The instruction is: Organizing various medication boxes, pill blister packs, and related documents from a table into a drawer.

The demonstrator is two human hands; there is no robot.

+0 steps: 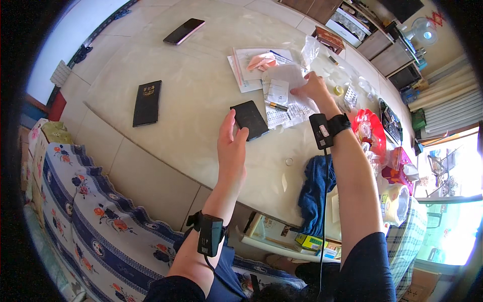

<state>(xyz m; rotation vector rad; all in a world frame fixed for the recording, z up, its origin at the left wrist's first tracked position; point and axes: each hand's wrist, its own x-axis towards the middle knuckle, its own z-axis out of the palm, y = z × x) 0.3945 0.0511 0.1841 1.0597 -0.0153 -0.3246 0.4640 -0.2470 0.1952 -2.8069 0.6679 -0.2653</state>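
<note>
My left hand is at a small black book or wallet on the table, thumb over its lower left edge and fingers along its left side. Farther right, my right hand pinches a crumpled whitish translucent plastic bag, which lies over loose papers. Printed sheets spread out below it, with a short dark tube or pen on top. A peach-coloured cloth or wrapper rests on white papers behind the black item. Each wrist wears a strapped black device.
A black notebook with gold lettering and a phone lie leftward. Right of my hand are a yellow tape roll, a blister pack and a red plastic bag. A blue cloth hangs over the near edge, beside an open drawer.
</note>
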